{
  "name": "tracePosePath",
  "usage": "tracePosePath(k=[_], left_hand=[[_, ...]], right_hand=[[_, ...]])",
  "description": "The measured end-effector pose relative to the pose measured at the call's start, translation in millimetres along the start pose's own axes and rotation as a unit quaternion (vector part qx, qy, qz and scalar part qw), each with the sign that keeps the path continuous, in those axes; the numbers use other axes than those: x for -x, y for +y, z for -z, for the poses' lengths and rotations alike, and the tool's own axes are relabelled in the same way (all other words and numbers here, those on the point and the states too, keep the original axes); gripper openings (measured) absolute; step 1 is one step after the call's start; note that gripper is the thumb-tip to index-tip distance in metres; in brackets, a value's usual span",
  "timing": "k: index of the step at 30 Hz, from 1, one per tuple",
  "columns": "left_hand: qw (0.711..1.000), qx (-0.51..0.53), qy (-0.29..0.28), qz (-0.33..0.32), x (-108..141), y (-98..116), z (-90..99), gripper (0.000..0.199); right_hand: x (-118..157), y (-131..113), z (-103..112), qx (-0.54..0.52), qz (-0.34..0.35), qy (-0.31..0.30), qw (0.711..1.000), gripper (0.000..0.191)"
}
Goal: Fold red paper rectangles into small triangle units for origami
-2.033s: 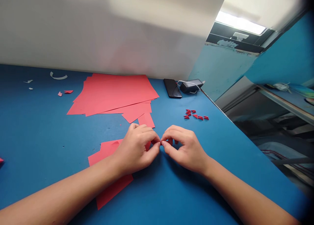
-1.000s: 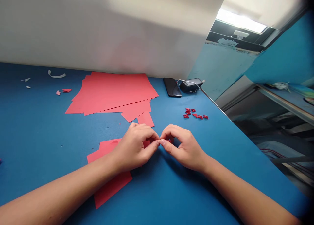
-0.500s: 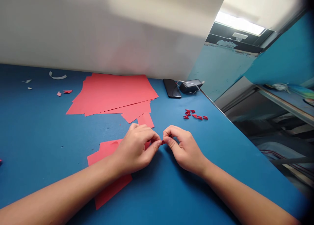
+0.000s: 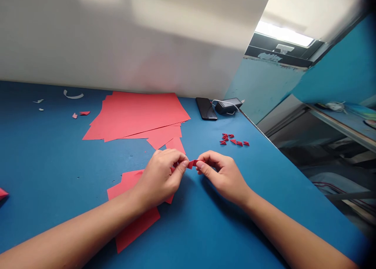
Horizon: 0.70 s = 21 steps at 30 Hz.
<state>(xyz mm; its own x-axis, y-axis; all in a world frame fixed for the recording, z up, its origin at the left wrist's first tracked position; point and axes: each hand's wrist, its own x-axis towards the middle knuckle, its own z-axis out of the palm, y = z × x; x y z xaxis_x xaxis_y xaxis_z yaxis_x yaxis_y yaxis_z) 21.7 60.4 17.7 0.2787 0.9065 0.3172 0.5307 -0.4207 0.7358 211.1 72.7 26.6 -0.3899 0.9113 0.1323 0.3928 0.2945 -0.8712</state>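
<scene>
A small folded red paper strip spans the gap between my two hands above the blue table. My left hand is closed, pinching its left end between thumb and fingers. On the other end, the thumb and forefinger of my right hand are pinched shut. Creases show in the exposed middle of the strip; its ends are hidden by my fingers. Beneath my left hand and forearm lie cut red paper pieces. Several small folded red paper pieces lie beyond my right hand.
A stack of red paper sheets lies at the back of the blue table. Right of it are a black phone and a dark box with a white cable. White scraps lie back left. A white board stands behind.
My hands have moved slightly apart, so more of the folded red strip shows between them. The whole view has shifted a little, bringing more of a red piece in at the left edge.
</scene>
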Motion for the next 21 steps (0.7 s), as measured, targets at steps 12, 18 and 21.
tracePosePath(k=[12,18,21], left_hand=[[0.997,0.080,-0.013,0.018,1.5,1.4,-1.9,0.015],[0.993,0.112,-0.026,0.040,1.5,2.2,-2.7,0.015],[0.991,0.122,-0.031,0.050,1.9,2.6,-2.8,0.015]], right_hand=[[2.2,-1.5,-4.3,0.008,0.027,0.020,0.999,0.008],[3.5,-2.5,-3.4,0.034,0.033,0.021,0.999,0.009],[4.1,-2.8,-3.4,0.043,0.043,0.023,0.998,0.009]])
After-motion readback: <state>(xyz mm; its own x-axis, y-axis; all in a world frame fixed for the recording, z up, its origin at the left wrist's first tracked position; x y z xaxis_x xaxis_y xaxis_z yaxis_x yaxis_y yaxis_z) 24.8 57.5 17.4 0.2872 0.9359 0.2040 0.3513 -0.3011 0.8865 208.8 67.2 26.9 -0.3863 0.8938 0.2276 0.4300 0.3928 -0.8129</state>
